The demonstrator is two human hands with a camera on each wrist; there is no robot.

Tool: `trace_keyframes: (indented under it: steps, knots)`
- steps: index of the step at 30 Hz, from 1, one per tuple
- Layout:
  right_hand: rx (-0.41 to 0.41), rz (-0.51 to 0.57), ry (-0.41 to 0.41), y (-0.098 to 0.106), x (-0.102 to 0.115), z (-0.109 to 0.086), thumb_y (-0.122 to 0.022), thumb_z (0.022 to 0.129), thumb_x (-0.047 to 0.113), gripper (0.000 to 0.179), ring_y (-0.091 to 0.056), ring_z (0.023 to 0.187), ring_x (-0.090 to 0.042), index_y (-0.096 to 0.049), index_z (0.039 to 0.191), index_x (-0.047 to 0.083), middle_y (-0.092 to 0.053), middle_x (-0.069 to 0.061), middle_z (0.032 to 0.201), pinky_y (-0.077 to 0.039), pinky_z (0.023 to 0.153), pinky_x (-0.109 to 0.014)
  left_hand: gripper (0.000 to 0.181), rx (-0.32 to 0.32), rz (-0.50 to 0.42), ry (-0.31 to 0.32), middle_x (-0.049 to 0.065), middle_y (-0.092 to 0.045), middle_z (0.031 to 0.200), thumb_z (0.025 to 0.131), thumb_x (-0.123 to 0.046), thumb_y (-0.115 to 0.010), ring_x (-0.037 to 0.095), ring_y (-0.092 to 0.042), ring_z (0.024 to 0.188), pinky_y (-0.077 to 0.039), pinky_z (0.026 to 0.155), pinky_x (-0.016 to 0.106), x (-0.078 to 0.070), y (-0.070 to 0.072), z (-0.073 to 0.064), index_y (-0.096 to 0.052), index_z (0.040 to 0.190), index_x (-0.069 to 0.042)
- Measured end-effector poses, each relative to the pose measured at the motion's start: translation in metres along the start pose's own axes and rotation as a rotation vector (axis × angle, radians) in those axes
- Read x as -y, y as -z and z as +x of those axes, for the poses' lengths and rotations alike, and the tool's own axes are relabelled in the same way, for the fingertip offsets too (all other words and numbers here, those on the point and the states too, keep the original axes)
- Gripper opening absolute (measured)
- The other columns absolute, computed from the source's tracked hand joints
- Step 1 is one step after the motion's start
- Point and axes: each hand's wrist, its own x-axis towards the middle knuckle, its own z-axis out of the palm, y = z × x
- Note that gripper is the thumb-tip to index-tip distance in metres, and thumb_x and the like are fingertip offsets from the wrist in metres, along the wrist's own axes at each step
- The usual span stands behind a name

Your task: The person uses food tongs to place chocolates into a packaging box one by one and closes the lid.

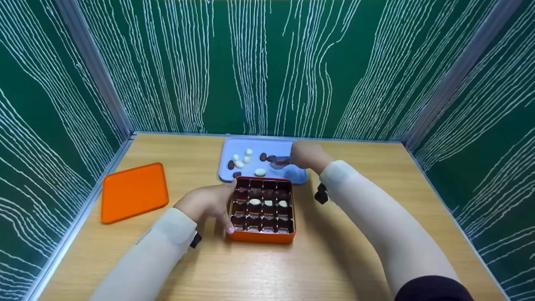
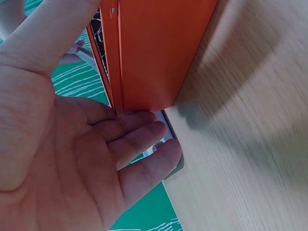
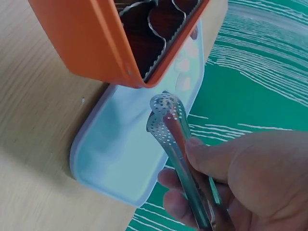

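An orange box (image 1: 262,237) with a dark divided insert stands at the middle of the table. White chocolates (image 1: 255,202) sit in its third row from the front wall's far side, with dark chocolates (image 1: 255,193) in the row behind. My left hand (image 1: 211,202) grips the box's left side, thumb at the near corner and fingers toward the far one. Over the blue tray (image 1: 284,144), my right hand (image 1: 308,154) holds metal tongs (image 3: 180,154) with perforated heads. In the head view the tong tips are right at a dark chocolate (image 1: 271,159).
Several white chocolates (image 1: 246,159) and dark chocolates (image 1: 231,164) lie on the tray's left half. An orange lid (image 1: 136,192) rests on the table at the left. Green walls (image 1: 301,75) with white lines enclose the table's back and sides.
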Motion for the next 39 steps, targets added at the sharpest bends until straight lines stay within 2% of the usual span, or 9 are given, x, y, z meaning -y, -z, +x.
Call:
trace_keyframes:
  steps: [7, 12, 17, 22, 25, 27, 29, 34, 39]
  knots:
    - [0.014, 0.033, 0.186, -0.009, 0.009, 0.000, -0.076, 0.107, 0.016, 0.018, -0.073, 0.087, -0.024, -0.088, 0.113, 0.005, -0.085, -0.010, 0.106, -0.067, 0.085, -0.040, 0.172, -0.001, -0.005, -0.013, 0.020, -0.013, 0.190, 0.059, -0.040, -0.113, 0.043, -0.024, 0.175, -0.020, 0.146, 0.058, 0.000, 0.000, 0.000, 0.002, 0.182, -0.008]
    - [-0.041, -0.054, 0.234, -0.017, 0.015, -0.002, -0.075, 0.110, 0.022, 0.020, -0.076, 0.096, -0.027, -0.088, 0.116, 0.007, -0.086, -0.011, 0.113, -0.067, 0.097, -0.047, 0.171, -0.004, 0.004, -0.013, 0.022, -0.013, 0.190, 0.060, -0.040, -0.113, 0.043, -0.025, 0.175, -0.021, 0.146, 0.058, -0.001, -0.002, 0.001, 0.001, 0.182, -0.005]
    - [-0.011, -0.005, 0.140, -0.018, 0.002, 0.002, -0.063, 0.114, 0.019, 0.028, -0.061, 0.077, -0.022, -0.082, 0.105, 0.001, -0.071, -0.007, 0.088, -0.061, 0.077, -0.041, 0.170, -0.004, 0.003, -0.010, 0.022, -0.012, 0.190, 0.059, -0.041, -0.112, 0.043, -0.024, 0.175, -0.020, 0.146, 0.058, -0.001, -0.003, 0.001, 0.001, 0.182, -0.006]
    - [0.087, 0.182, 0.049, -0.014, -0.028, 0.001, -0.056, 0.117, 0.029, 0.040, -0.073, 0.109, -0.033, -0.073, 0.141, 0.002, -0.077, -0.018, 0.122, -0.064, 0.102, -0.047, 0.171, -0.001, 0.013, -0.007, 0.021, -0.011, 0.190, 0.059, -0.043, -0.111, 0.043, -0.023, 0.176, -0.019, 0.146, 0.059, 0.000, -0.002, 0.001, 0.001, 0.182, -0.007]
    - [0.018, 0.163, -0.008, -0.010, -0.044, -0.004, -0.058, 0.115, 0.030, 0.034, -0.072, 0.100, -0.032, -0.076, 0.128, 0.004, -0.077, -0.016, 0.112, -0.064, 0.089, -0.044, 0.171, -0.002, 0.016, -0.004, 0.021, -0.012, 0.190, 0.059, -0.044, -0.112, 0.043, -0.023, 0.176, -0.020, 0.146, 0.059, 0.001, 0.000, 0.000, 0.001, 0.182, -0.007]
    - [-0.039, 0.106, -0.074, -0.008, -0.051, -0.008, -0.061, 0.113, 0.026, 0.026, -0.061, 0.079, -0.024, -0.076, 0.106, 0.006, -0.066, -0.007, 0.090, -0.053, 0.068, -0.035, 0.172, -0.002, 0.016, 0.002, 0.020, -0.012, 0.191, 0.058, -0.044, -0.112, 0.042, -0.022, 0.176, -0.020, 0.146, 0.059, 0.002, 0.001, -0.001, 0.002, 0.182, -0.008]
    - [-0.077, 0.065, -0.107, -0.007, -0.055, -0.010, -0.061, 0.110, 0.016, 0.020, -0.054, 0.073, -0.022, -0.073, 0.097, 0.007, -0.059, -0.005, 0.083, -0.045, 0.062, -0.033, 0.173, -0.006, 0.008, 0.005, 0.019, -0.012, 0.191, 0.057, -0.043, -0.112, 0.041, -0.022, 0.176, -0.019, 0.146, 0.058, 0.002, 0.001, -0.001, 0.002, 0.182, -0.008]
    - [-0.102, 0.087, -0.103, -0.012, -0.054, -0.008, -0.063, 0.114, 0.020, 0.024, -0.058, 0.079, -0.025, -0.082, 0.110, 0.006, -0.066, -0.007, 0.089, -0.047, 0.068, -0.035, 0.172, -0.008, -0.001, 0.008, 0.018, -0.013, 0.191, 0.057, -0.043, -0.112, 0.041, -0.022, 0.176, -0.019, 0.146, 0.058, 0.002, 0.000, -0.001, 0.000, 0.183, -0.008]
    - [-0.172, 0.069, 0.003, -0.017, -0.048, -0.010, -0.066, 0.110, 0.014, 0.022, -0.061, 0.083, -0.026, -0.087, 0.113, 0.006, -0.076, -0.009, 0.098, -0.055, 0.074, -0.042, 0.170, -0.002, 0.008, -0.003, 0.018, -0.013, 0.191, 0.060, -0.041, -0.112, 0.041, -0.022, 0.176, -0.019, 0.146, 0.058, 0.000, -0.001, 0.000, 0.000, 0.183, -0.008]
